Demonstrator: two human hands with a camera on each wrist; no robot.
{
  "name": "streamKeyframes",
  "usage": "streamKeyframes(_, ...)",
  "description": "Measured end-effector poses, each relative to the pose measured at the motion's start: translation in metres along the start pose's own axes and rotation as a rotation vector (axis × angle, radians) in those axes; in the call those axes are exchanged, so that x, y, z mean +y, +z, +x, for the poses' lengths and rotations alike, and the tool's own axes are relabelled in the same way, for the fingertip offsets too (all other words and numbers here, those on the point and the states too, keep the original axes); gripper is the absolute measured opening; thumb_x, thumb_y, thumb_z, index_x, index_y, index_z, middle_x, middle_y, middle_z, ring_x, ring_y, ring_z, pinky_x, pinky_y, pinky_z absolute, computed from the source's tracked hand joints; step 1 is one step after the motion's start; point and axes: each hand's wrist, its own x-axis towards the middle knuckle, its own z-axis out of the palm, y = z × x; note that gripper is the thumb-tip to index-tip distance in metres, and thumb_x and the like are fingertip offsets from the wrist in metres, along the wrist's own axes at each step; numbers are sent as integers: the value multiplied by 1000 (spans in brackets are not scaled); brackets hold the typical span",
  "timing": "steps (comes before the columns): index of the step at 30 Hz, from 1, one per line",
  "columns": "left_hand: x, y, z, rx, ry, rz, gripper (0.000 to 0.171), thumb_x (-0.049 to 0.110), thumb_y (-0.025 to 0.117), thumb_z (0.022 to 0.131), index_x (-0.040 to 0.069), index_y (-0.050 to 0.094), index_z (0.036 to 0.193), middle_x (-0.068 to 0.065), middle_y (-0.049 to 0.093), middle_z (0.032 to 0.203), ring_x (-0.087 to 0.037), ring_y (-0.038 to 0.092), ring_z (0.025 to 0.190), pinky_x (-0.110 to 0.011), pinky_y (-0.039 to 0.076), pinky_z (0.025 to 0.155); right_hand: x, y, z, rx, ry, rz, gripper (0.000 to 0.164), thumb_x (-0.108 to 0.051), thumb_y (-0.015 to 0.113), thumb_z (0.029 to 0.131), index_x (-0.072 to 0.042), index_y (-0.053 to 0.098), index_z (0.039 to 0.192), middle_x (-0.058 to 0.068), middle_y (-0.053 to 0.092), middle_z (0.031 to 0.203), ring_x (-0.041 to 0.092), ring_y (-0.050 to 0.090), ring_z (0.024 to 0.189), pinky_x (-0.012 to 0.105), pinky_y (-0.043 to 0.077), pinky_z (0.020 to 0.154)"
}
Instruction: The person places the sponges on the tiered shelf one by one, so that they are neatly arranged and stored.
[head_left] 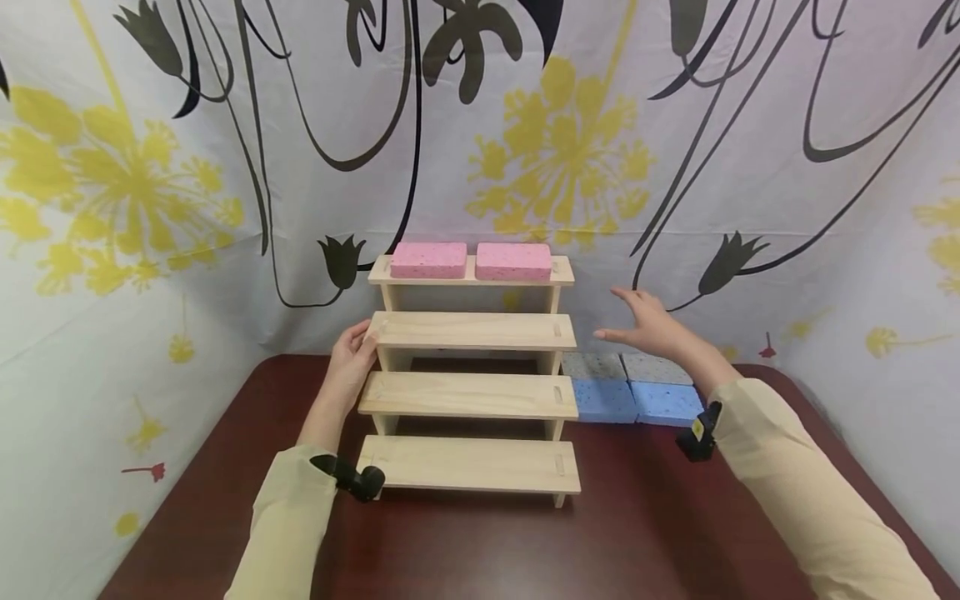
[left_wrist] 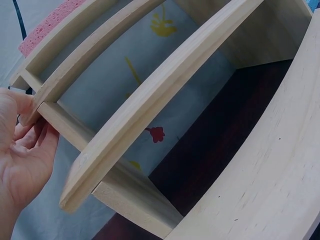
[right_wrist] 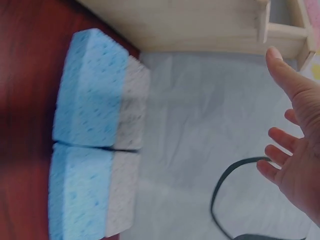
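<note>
A pale wooden four-step rack (head_left: 468,392) stands on the dark red table. Two pink sponges (head_left: 428,260) lie side by side on its top step. My left hand (head_left: 352,358) grips the left end of the second step from the top; in the left wrist view the thumb is at the board's edge and the fingers curl under it. To the right of the rack, my right hand (head_left: 645,325) is raised in the air with thumb and fingers spread and nothing between them. Below it on the table sit two blue sponges (head_left: 666,402), with two grey sponges (head_left: 654,368) behind them.
A white cloth (head_left: 562,167) with yellow and dark plant prints hangs behind and along both sides of the table (head_left: 480,550). The blue and grey sponges sit close against the rack's right side. Each wrist bears a small black camera.
</note>
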Motion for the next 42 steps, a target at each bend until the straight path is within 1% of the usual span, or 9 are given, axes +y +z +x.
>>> streamKeyframes(7, -1, -2, 1, 18, -12, 1, 50, 10, 39, 97, -3, 18, 141, -20, 22, 148, -25, 27, 137, -36, 23, 113, 23, 14, -7, -31, 9, -25, 89, -48, 61, 83, 4, 19, 143, 36, 19, 141, 52, 17, 129, 67, 25, 100)
streamKeyframes(15, 5, -4, 1, 25, 11, 3, 52, 11, 39, 97, -3, 17, 142, -21, 22, 149, -26, 27, 136, -36, 23, 113, 53, 35, -21, -45, -65, -2, 81, -29, 68, 81, 12, 25, 136, 36, 38, 130, 51, 33, 120, 64, 32, 96)
streamKeyframes(20, 5, -4, 3, 24, 10, -5, 52, 11, 40, 97, -2, 18, 142, -20, 23, 148, -25, 28, 136, -35, 23, 113, 79, 52, -33, -83, -6, -42, 87, -29, 73, 75, 12, 25, 136, 38, 38, 128, 55, 33, 116, 65, 33, 92)
streamKeyframes(25, 2, -3, 5, 25, -1, -18, 51, 11, 41, 96, -1, 20, 141, -19, 26, 147, -24, 30, 135, -34, 24, 113, 109, 68, -48, -70, 70, -78, 83, -35, 75, 72, 12, 36, 129, 40, 36, 123, 56, 35, 109, 67, 35, 88)
streamKeyframes(28, 1, -2, 5, 19, 10, -20, 51, 10, 40, 96, -3, 19, 141, -20, 25, 147, -25, 29, 135, -34, 24, 113, 121, 76, -56, -47, 84, -109, 85, -38, 74, 71, 9, 36, 131, 38, 35, 124, 54, 36, 108, 66, 37, 85)
streamKeyframes(31, 0, -1, 5, 15, 15, -28, 50, 9, 40, 97, -4, 19, 141, -21, 25, 147, -26, 29, 135, -34, 24, 113, 128, 83, -62, -20, 75, -184, 86, -39, 74, 70, 5, 35, 133, 36, 38, 122, 51, 39, 104, 63, 40, 80)
streamKeyframes(35, -1, 1, 5, 15, 7, -27, 50, 8, 39, 97, -4, 19, 140, -22, 25, 147, -26, 30, 134, -33, 25, 113, 131, 87, -67, 6, 79, -248, 83, -41, 75, 67, 5, 43, 130, 34, 42, 114, 45, 41, 96, 57, 42, 73)
streamKeyframes(38, -2, 1, 5, 17, 4, -16, 50, 8, 39, 97, -4, 19, 140, -21, 25, 147, -26, 30, 135, -34, 24, 113, 130, 88, -69, 13, 107, -215, 82, -41, 77, 65, 6, 47, 126, 34, 40, 112, 45, 39, 96, 57, 41, 74)
streamKeyframes(42, -3, 1, 5, 14, 0, -5, 50, 9, 40, 97, -4, 19, 141, -21, 24, 147, -26, 29, 135, -34, 24, 113, 130, 88, -72, -16, 177, -108, 87, -42, 78, 64, 10, 42, 124, 38, 32, 117, 51, 32, 101, 63, 37, 79)
